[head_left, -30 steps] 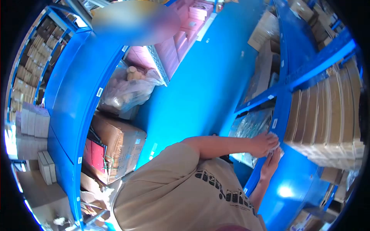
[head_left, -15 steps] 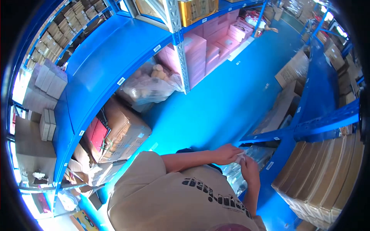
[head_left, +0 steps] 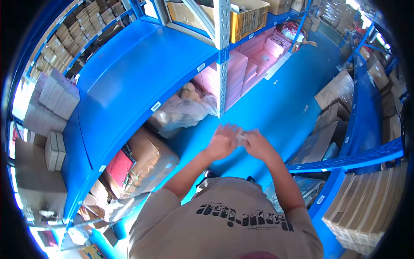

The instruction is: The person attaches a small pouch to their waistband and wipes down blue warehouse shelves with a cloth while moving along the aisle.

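Both hands meet in front of my chest, above the blue floor. A small whitish, thin and crumpled piece (head_left: 241, 139) is between them; its kind cannot be made out. My right hand (head_left: 258, 145) is closed on it, in a pinch. The thumb side of my left hand (head_left: 223, 141) grips the other end, while its remaining fingers fan out and look slightly blurred. Part of the piece is hidden by the fingers.
Blue shelving (head_left: 142, 77) stands at my left, with a large carton (head_left: 151, 157) and a plastic bag of plush toys (head_left: 183, 110) beneath. Pink boxes (head_left: 237, 77) stand past the metal post (head_left: 222, 64). Flat cartons (head_left: 366, 203) are stacked at the right.
My hands have moved from the right shelf's edge leftward and forward over the floor, with the whitish piece between them. My body and view have turned to the left.
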### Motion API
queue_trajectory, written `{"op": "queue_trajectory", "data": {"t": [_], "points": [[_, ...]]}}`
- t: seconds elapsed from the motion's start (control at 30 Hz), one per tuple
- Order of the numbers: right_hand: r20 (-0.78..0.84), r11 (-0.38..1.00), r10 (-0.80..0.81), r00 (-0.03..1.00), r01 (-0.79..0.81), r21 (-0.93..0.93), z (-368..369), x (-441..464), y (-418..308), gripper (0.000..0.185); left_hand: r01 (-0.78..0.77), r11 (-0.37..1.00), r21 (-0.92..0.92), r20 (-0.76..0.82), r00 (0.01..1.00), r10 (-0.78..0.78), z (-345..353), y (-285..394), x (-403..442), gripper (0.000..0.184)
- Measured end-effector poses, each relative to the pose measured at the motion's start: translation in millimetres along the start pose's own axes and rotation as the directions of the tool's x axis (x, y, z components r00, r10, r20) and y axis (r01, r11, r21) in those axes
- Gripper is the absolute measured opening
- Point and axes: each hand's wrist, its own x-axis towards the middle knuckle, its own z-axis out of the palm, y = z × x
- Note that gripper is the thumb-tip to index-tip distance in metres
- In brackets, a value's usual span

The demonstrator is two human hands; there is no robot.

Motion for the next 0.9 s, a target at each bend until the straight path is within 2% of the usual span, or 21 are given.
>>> {"op": "queue_trajectory", "data": {"t": [0.03, 0.1, 0.13, 0.2, 0.27, 0.3, 0.37, 0.4, 0.53, 0.57, 0.7, 0.9], "points": [[-0.084, 0.995, -0.094, 0.992, 0.095, 0.006, -4.1, 31.1, -20.0, 0.015, -0.006, 1.0, -0.006, -0.027, 1.0, 0.005, -36.0, -20.0, 7.6, 0.056], [-0.186, 0.985, -0.172, 0.967, 0.169, -0.034, -14.0, 91.5, -65.0, 0.02, -0.007, 0.987, 0.161, -0.176, 0.984, 0.035, -101.7, -52.1, 15.1, 0.059], [-0.281, 0.94, -0.34, 0.897, 0.33, -0.085, -15.3, 122.5, -77.9, 0.026, -0.042, 0.995, 0.094, -0.222, 0.973, 0.062, -138.4, -64.4, 19.3, 0.062], [-0.285, 0.881, -0.473, 0.834, 0.453, -0.137, -17.1, 180.6, -109.5, 0.034, 0.098, 0.949, 0.3, -0.308, 0.951, -0.001, -189.2, -83.6, 16.7, 0.064], [-0.394, 0.83, -0.551, 0.736, 0.531, -0.169, -7.2, 233.2, -136.9, 0.041, 0.156, 0.908, 0.388, -0.36, 0.933, -0.007, -238.5, -95.5, 16.9, 0.063], [-0.403, 0.833, -0.547, 0.734, 0.527, -0.17, -0.7, 258.0, -148.7, 0.041, 0.148, 0.908, 0.393, -0.354, 0.935, 0.001, -250.3, -111.2, 16.0, 0.063], [-0.461, 0.772, -0.623, 0.632, 0.59, -0.236, 15.7, 296.4, -166.7, 0.038, 0.236, 0.862, 0.449, -0.463, 0.886, -0.001, -268.9, -141.8, 11.0, 0.063], [-0.463, 0.772, -0.622, 0.631, 0.591, -0.233, 34.3, 310.3, -163.8, 0.038, 0.237, 0.86, 0.451, -0.462, 0.887, -0.002, -257.2, -178.2, -2.2, 0.063], [-0.342, 0.764, -0.632, 0.695, 0.485, -0.427, 144.2, 376.9, -131.9, 0.038, 0.419, 0.776, 0.472, -0.323, 0.901, -0.29, -204.2, -307.3, -38.1, 0.064], [-0.344, 0.757, -0.642, 0.685, 0.495, -0.426, 141.0, 389.0, -138.2, 0.038, 0.427, 0.768, 0.478, -0.333, 0.897, -0.291, -214.9, -309.3, -34.9, 0.064], [-0.098, 0.77, -0.586, 0.804, 0.516, -0.375, 139.1, 396.1, -132.5, 0.048, 0.493, 0.771, 0.403, -0.325, 0.865, -0.383, -211.3, -294.5, -37.8, 0.065], [-0.056, 0.845, -0.508, 0.86, 0.484, -0.227, 123.6, 433.8, -105.0, 0.05, 0.541, 0.8, 0.26, -0.255, 0.837, -0.484, -222.7, -329.8, -21.7, 0.068]]}}
